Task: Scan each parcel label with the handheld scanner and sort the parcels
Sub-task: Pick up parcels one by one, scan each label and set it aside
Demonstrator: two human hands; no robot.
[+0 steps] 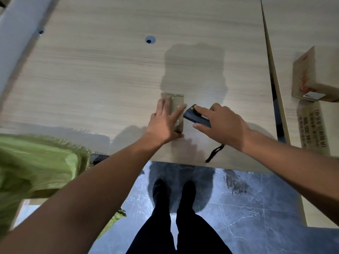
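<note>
A small brown parcel (177, 104) lies on the wooden table (91, 79) near its front edge. My left hand (165, 123) rests flat on top of it with the fingers spread. Just to its right, my right hand (220, 121) holds the dark handheld scanner (195, 116), the index finger stretched along its top. The scanner's nose almost touches the parcel's right side. Its black wrist strap (214, 153) trails on the table below my right wrist.
A second table (302, 24) to the right carries a cardboard box (306, 74) and a flat printed parcel (311, 129). A green sack (36, 165) bulges at the lower left. A cable hole (150, 40) sits mid-table. My feet stand on grey tiles (247, 208).
</note>
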